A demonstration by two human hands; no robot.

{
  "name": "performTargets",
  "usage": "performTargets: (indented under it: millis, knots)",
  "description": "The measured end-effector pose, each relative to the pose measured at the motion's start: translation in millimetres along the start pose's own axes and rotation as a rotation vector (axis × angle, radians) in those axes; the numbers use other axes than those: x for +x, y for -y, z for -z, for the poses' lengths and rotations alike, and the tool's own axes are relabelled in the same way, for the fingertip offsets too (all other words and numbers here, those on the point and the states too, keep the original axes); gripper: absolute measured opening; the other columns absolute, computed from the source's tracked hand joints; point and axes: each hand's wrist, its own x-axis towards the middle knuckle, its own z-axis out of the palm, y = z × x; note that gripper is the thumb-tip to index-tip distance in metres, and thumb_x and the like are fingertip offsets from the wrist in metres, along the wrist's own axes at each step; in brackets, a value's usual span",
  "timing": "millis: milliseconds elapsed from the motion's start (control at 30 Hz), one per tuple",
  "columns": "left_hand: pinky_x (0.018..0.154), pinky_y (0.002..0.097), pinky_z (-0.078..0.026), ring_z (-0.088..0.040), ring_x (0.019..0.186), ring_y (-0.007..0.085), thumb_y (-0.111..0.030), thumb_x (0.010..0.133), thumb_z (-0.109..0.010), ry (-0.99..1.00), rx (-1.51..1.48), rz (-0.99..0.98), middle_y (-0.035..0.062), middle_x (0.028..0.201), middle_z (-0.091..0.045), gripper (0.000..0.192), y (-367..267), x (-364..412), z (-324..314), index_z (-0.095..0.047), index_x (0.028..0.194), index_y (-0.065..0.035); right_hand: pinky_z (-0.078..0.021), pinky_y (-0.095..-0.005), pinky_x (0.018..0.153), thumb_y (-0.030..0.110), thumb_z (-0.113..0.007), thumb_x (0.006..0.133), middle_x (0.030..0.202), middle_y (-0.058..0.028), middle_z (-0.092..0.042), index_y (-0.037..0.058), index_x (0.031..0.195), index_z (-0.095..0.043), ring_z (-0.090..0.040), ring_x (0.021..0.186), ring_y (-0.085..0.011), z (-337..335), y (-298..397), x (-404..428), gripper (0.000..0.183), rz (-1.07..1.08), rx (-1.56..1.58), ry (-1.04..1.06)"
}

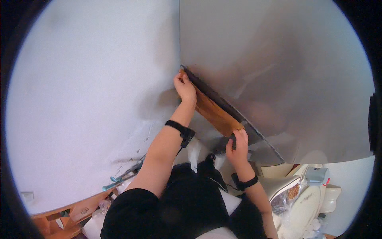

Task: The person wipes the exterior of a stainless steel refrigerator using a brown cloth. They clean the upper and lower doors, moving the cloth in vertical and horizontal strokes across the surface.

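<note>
An orange-brown strip [215, 112], perhaps cloth or a flat panel, stretches diagonally between my hands. It lies along a dark gap [213, 95] at the edge of a large glossy grey panel [277, 74], possibly a refrigerator door. At the strip's upper end, beside the white wall [89, 89], my left hand [185, 89] has its fingers curled on it. My right hand [239, 148] pinches the lower corner, thumb apart from the fingertips. Part of the strip is hidden behind my left hand and wrist. Both wrists wear black straps.
Below right are a cream chair [280, 185] and a round table [310, 200] bearing plastic bags and a grey-blue container [317, 176]. A wooden cabinet [85, 210] stands low on the left, near teal-ended handles [112, 183] leaning by the wall.
</note>
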Motion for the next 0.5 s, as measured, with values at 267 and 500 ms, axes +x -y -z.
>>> performTargets:
  millis: [267,500]
  knots:
    - [0.071,0.03,-0.042,-0.052,0.082,0.0202,-0.011,0.081,-0.052,0.44,0.093,-0.708,0.0108,0.089,-0.053,0.02,-102,-16,31,-0.047,0.097,-0.0005,-0.0107,-0.0589,0.095,0.024,-0.055,0.073,0.104,-0.0222,-0.042,-0.0023,0.113,-0.04,-0.031,0.108,-0.04,67,44,67,0.051,0.025,-0.516,-0.544]
    - [0.07,0.0358,-0.042,-0.053,0.079,0.0286,-0.011,0.08,-0.049,1.291,0.529,-0.648,0.0128,0.084,-0.055,0.015,-105,-6,84,-0.047,0.09,-0.0008,-0.0236,-0.055,0.089,0.042,-0.052,0.076,0.093,-0.0117,-0.051,0.0014,0.112,-0.044,-0.043,0.094,-0.0308,61,56,116,0.054,0.019,-0.884,-0.424]
